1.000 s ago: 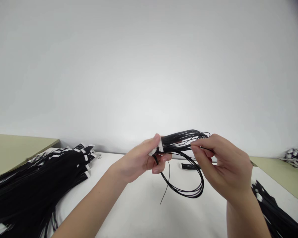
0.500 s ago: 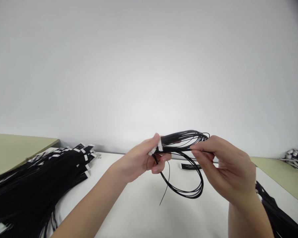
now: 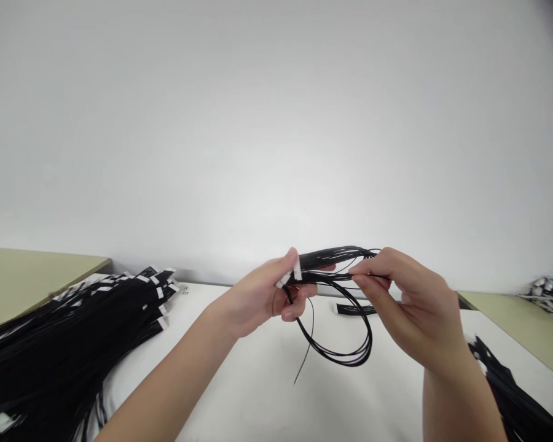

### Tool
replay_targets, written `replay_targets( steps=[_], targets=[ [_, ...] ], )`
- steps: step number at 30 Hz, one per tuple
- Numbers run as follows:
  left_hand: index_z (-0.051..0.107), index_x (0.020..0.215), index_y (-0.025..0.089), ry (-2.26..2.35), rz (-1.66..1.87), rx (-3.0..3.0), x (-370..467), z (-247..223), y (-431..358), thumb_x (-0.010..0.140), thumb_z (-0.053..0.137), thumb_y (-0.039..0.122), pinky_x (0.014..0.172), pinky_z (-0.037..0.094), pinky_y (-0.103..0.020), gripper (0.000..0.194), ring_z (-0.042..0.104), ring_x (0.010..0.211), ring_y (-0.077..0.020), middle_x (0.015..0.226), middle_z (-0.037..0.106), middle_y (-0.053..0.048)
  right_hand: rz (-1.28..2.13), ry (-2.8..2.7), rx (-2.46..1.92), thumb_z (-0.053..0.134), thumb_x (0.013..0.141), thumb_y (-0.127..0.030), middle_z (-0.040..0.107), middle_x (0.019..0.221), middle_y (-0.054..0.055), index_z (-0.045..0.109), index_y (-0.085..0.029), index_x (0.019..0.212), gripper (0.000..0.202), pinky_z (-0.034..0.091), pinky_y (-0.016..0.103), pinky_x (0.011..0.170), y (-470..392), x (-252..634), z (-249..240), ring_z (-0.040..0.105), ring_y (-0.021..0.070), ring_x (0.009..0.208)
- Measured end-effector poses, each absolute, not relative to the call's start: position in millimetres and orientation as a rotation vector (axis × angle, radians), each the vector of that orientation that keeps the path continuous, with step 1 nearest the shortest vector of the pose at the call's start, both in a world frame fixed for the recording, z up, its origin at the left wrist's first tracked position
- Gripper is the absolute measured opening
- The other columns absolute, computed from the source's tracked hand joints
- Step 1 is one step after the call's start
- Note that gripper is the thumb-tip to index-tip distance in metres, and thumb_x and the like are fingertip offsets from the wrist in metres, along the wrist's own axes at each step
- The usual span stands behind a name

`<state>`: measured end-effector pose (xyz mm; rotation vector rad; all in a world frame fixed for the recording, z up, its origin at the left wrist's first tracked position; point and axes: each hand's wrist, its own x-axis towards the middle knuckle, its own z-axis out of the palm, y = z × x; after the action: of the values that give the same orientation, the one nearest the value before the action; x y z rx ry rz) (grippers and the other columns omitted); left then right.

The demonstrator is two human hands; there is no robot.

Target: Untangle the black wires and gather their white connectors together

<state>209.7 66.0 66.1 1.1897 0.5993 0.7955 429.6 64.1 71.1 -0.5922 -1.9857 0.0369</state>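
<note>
A looped bundle of thin black wires [image 3: 334, 258] with white connectors [image 3: 297, 267] hangs in the air between my hands. My left hand [image 3: 276, 288] is closed on its connector end, thumb on top and fingers curled below. Thumb and forefinger of my right hand [image 3: 410, 301] pinch black wires at the right side of the bundle. Below, several wires form a round loop [image 3: 345, 361], and one loose wire end dangles to the left of it.
On the white table [image 3: 258, 393], a large pile of black wires with white connectors [image 3: 74, 331] lies left. Another wire piece [image 3: 345, 309] lies behind the loop. More black wires [image 3: 511, 387] are at right, and a further heap [image 3: 550, 294] sits on the greenish surface [image 3: 520, 325].
My right hand has shifted slightly left, towards my left hand, still pinching the wires. The hanging loop has moved a little left and looks narrower.
</note>
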Motion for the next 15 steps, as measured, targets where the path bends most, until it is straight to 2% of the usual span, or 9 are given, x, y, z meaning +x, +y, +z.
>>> replay_targets(
  steps=[15],
  targets=[
    [0.063, 0.11, 0.016, 0.622, 0.831, 1.223, 211.5, 69.1, 64.6, 0.094, 0.034, 0.055, 0.054, 0.026, -0.025, 0.051, 0.036, 0.049, -0.0058, 0.071, 0.038, 0.001, 0.097, -1.987, -0.613, 0.055, 0.085, -0.004, 0.046, 0.067, -0.002, 0.06, -0.02, 0.092, 0.018, 0.033, 0.027, 0.053, 67.1, 431.7, 68.1, 0.04, 0.0105, 0.06]
  ],
)
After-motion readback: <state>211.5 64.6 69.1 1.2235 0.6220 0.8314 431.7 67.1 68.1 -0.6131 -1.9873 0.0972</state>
